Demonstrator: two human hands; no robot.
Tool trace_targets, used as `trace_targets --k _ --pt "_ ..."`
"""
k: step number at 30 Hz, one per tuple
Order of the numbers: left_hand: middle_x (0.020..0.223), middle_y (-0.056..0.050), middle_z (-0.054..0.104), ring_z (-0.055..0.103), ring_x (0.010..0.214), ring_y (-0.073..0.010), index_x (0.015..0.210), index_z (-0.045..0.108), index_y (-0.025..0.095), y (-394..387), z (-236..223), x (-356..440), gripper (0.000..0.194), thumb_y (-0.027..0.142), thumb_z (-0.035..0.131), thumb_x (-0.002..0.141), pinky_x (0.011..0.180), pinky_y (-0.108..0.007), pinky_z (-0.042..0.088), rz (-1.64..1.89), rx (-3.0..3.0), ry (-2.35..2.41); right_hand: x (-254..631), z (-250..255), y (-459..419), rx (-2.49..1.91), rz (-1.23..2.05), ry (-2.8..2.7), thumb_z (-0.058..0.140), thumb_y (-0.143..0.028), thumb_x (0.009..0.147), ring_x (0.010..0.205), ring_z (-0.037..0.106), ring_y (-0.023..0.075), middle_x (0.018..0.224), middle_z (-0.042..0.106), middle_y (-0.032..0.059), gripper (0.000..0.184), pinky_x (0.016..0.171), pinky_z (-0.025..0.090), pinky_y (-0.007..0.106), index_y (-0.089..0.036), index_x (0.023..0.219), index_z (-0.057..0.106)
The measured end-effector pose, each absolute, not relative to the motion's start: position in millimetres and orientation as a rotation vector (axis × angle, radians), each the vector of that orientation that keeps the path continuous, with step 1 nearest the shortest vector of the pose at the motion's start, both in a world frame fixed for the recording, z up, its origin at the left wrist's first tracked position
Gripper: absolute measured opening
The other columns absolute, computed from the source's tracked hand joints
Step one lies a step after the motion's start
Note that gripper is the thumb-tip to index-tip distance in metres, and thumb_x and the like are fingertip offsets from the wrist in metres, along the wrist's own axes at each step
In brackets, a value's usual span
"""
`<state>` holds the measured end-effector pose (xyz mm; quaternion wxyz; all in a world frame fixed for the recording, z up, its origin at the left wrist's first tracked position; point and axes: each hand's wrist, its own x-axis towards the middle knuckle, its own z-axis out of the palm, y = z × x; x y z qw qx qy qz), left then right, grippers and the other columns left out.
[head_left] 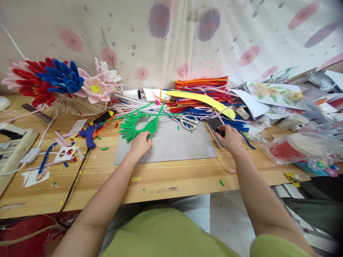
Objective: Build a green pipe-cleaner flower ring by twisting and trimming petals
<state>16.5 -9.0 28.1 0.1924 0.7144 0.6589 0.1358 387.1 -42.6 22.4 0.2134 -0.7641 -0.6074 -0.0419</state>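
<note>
My left hand is closed on the lower right edge of a green pipe-cleaner piece. Many short green strips fan out from that piece, and two long stems rise from it. It lies over the left part of a grey cutting mat. At the mat's right edge, my right hand has its bent fingers on a dark smartphone, gripping its right side. Part of the phone is hidden under those fingers. White-handled scissors rest at the back of the mat.
Coloured pipe cleaners pile up behind the mat, under a yellow strip. On the left are a blue glue gun, a power strip and fuzzy flowers. Plastic-wrapped materials crowd the right.
</note>
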Motion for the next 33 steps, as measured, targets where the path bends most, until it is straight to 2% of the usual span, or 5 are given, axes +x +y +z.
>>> trace_targets --k 6,9,14,21,33 --pt "0.097 -0.008 0.067 0.06 0.087 -0.0201 0.101 0.062 0.018 3 30 20 0.027 0.032 0.047 0.082 0.072 -0.026 0.041 0.517 1.897 1.862 390 23 -39 -2.376 -0.108 -1.546 0.062 -0.06 0.065 0.111 0.048 0.0373 0.121 0.047 0.0255 0.095 0.086 0.039 0.047 -0.009 0.137 0.026" --pt "0.086 -0.006 0.067 0.059 0.078 -0.0181 0.093 0.063 0.02 5 22 18 0.027 0.039 0.046 0.084 0.064 -0.025 0.037 0.603 1.917 1.827 392 25 -34 -2.518 0.073 -1.512 0.065 -0.063 0.06 0.106 0.052 0.0393 0.118 0.049 0.027 0.109 0.081 0.041 0.048 -0.01 0.142 0.018" --pt "0.08 -0.003 0.066 0.056 0.071 -0.0147 0.085 0.064 0.019 8 3 9 0.021 0.032 0.047 0.084 0.062 -0.023 0.036 0.8 1.905 1.741 388 32 -26 -2.662 0.204 -1.517 0.067 -0.054 0.06 0.106 0.054 0.0399 0.119 0.05 0.0268 0.109 0.08 0.043 0.048 -0.012 0.145 0.011" --pt "0.072 -0.001 0.064 0.051 0.06 -0.0125 0.096 0.066 0.017 8 -8 7 0.024 0.027 0.049 0.082 0.057 -0.023 0.036 0.97 1.796 1.745 383 41 -29 -2.691 0.237 -1.545 0.063 -0.049 0.065 0.109 0.054 0.0377 0.12 0.051 0.0262 0.106 0.082 0.044 0.044 -0.011 0.145 0.005" --pt "0.092 -0.003 0.071 0.061 0.071 -0.0139 0.105 0.067 0.02 1 -4 9 0.029 0.024 0.049 0.082 0.067 -0.025 0.045 0.938 1.864 1.742 385 41 -41 -2.38 0.215 -1.674 0.065 -0.053 0.063 0.11 0.054 0.036 0.125 0.052 0.0237 0.103 0.082 0.045 0.044 -0.01 0.143 0.016"
